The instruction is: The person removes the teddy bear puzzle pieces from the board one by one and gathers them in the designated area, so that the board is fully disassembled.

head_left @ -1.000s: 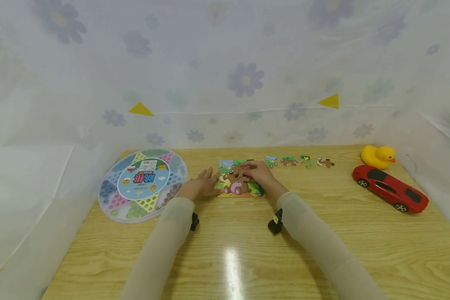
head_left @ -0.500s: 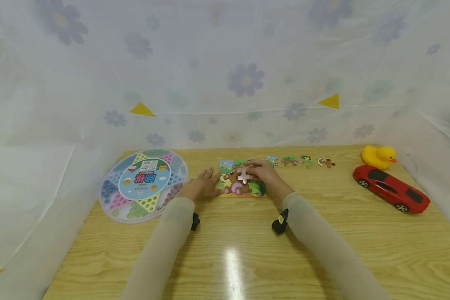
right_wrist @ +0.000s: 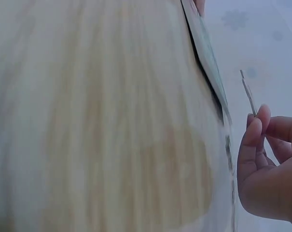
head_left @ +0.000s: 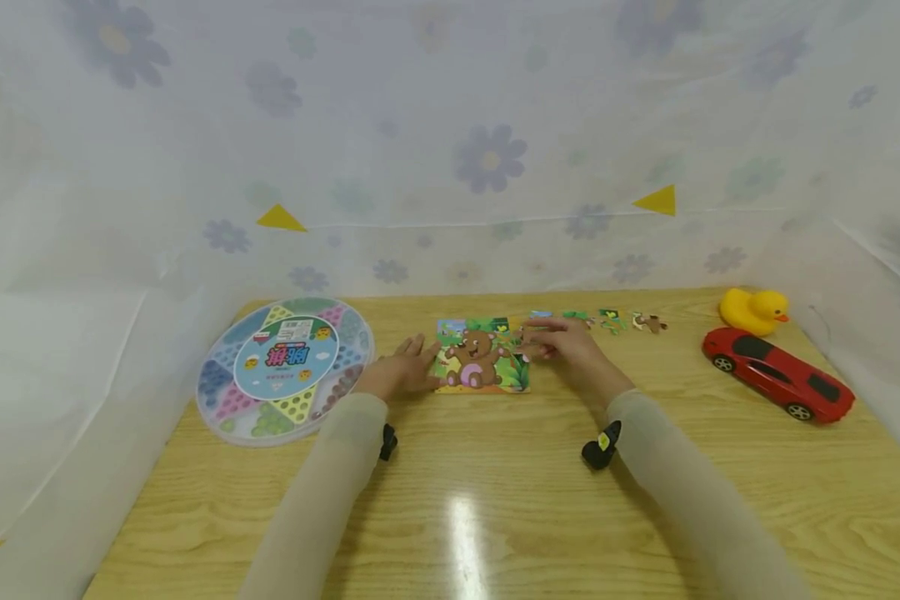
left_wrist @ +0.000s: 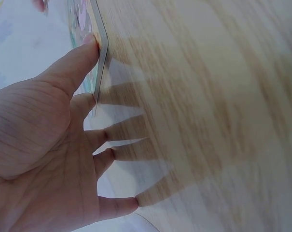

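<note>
A small jigsaw puzzle board [head_left: 474, 372] with a brown bear picture lies flat on the table. My left hand [head_left: 405, 368] rests at its left edge with the fingers spread straight; in the left wrist view the thumb [left_wrist: 71, 67] touches the board's rim. Over the board's right edge, my right hand [head_left: 570, 346] pinches a thin puzzle piece [right_wrist: 248, 94] between thumb and fingertips. In the right wrist view that piece stands nearly edge-on, raised above the board, so its picture is hidden.
Several loose puzzle pieces [head_left: 648, 322] lie in a row behind and right of the board. At the left sits a round Chinese checkers set [head_left: 287, 367]. A yellow rubber duck [head_left: 753, 311] and red toy car [head_left: 778, 375] stand at the right. A flowered sheet [head_left: 450, 150] hangs behind.
My right hand has moved right, from over the bear's face to the board's right edge, carrying the pinched puzzle piece and uncovering the face. The left hand has stayed in place.
</note>
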`<state>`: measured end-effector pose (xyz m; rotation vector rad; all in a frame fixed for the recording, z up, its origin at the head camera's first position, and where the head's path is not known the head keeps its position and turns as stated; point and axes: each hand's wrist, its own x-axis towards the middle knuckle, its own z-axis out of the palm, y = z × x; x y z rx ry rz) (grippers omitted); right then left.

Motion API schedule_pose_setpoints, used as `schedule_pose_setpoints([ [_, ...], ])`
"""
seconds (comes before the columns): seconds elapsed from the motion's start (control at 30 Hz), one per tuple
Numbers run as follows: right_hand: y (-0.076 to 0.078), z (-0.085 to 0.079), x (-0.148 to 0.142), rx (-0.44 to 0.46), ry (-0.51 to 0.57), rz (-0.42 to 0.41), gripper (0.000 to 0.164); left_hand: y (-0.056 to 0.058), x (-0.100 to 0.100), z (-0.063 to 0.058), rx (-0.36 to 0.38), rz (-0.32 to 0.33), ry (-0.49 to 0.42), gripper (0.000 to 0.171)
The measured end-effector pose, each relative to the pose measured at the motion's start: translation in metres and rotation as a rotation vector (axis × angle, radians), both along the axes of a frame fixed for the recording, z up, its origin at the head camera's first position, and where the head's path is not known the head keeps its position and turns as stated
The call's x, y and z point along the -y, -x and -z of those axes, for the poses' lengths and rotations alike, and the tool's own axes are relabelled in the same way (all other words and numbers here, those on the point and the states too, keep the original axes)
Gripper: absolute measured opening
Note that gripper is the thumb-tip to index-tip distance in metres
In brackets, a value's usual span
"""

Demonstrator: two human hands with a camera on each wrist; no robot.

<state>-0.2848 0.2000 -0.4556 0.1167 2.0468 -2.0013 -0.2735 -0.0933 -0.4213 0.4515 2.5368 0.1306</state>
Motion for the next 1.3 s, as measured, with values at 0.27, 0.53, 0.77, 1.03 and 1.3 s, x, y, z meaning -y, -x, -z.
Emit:
schedule_pose_setpoints([
  [0.27, -0.002, 0.007, -0.030, 0.018, -0.035, 0.028, 0.039, -0.003, 0.000, -0.004, -0.002, 0.016, 0.008, 0.078],
  [0.53, -0.001, 0.007, -0.035, -0.015, -0.180, 0.013, 0.039, -0.003, 0.000, -0.003, 0.009, 0.009, -0.004, 0.078],
  [0.77, -0.004, 0.006, -0.038, -0.029, -0.256, 0.085, 0.039, -0.004, 0.000, -0.004, 0.010, 0.011, -0.006, 0.078],
  [1.03, -0.006, 0.004, -0.038, -0.060, -0.314, 0.047, 0.037, -0.004, -0.002, -0.005, 0.002, 0.018, 0.002, 0.076],
  [1.3, -0.005, 0.002, -0.035, -0.062, -0.371, -0.050, 0.038, -0.001, -0.001, -0.003, 0.022, -0.007, -0.007, 0.080],
])
